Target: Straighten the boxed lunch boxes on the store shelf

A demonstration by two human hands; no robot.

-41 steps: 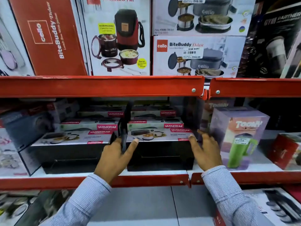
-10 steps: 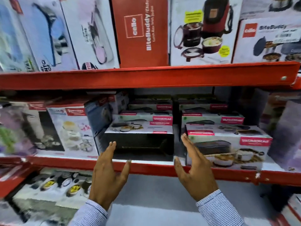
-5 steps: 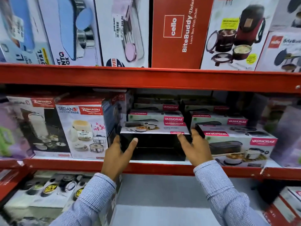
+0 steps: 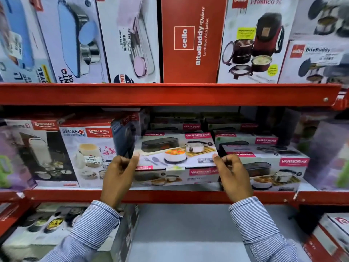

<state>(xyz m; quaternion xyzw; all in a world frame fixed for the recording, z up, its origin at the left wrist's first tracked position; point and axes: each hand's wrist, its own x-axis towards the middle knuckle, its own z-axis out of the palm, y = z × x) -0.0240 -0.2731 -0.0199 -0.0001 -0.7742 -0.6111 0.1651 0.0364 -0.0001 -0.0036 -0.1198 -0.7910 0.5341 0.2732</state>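
A white Varmora lunch box carton [image 4: 175, 150] is tipped up at the front of the middle shelf, its picture face turned toward me. My left hand [image 4: 119, 174] pinches its lower left corner and my right hand [image 4: 233, 176] pinches its lower right corner. Under it lies another Varmora carton [image 4: 175, 178], front face showing. More Varmora cartons are stacked behind [image 4: 190, 127] and to the right [image 4: 273, 167].
Rishabh Sedan boxes [image 4: 88, 152] stand directly left of the held carton. The red shelf edge [image 4: 170, 196] runs below my hands and a red beam [image 4: 170, 93] above. Cello BiteBuddy boxes [image 4: 190, 40] fill the upper shelf. A purple box [image 4: 328, 156] stands at the right.
The left Varmora carton showed its dark side with my hands on both ends; now it is tilted up with its picture face toward me and my fingers pinch its lower corners.
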